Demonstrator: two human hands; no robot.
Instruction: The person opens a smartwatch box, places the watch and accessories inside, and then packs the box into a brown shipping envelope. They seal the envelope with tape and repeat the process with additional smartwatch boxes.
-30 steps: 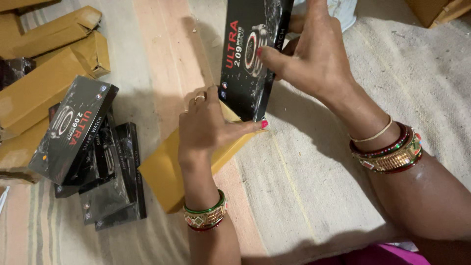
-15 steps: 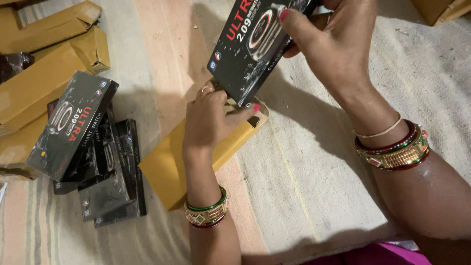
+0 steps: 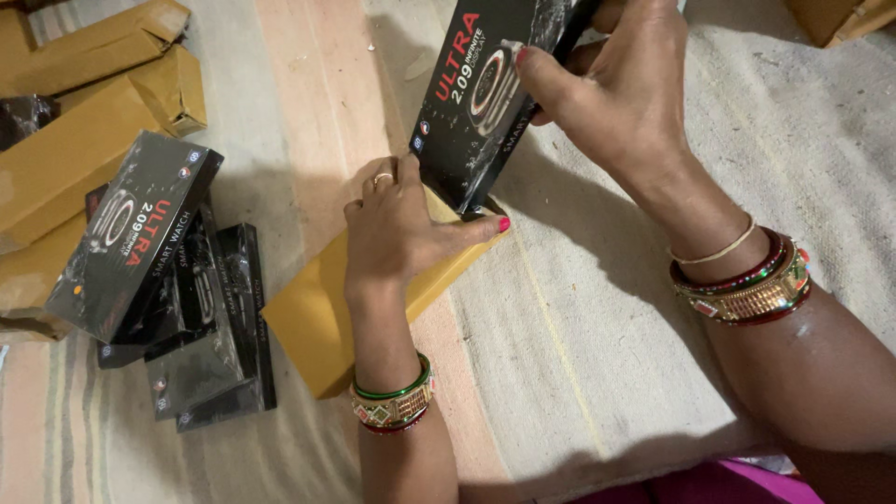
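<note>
Both hands work over a striped cloth mat (image 3: 579,355) spread on the floor. Her right hand (image 3: 616,103) grips a glossy black product box (image 3: 485,93) near its upper end, thumb across the printed face, and holds it tilted, with its lower corner dipping toward the open end of a yellow cardboard sleeve (image 3: 327,317). That sleeve lies flat near the middle of the mat, running diagonally toward the near edge. Her left hand (image 3: 401,233) presses down on the sleeve's upper end, fingers curled over it and thumb stretched out along its edge, just beside the black box's lower corner; whether that corner is already inside the sleeve cannot be told. Toward the mat's left edge sits a loose pile of more black boxes (image 3: 168,299), one leaning on top of the others. Beyond them, at the far left corner, lie several flat yellow cartons (image 3: 84,121).
</note>
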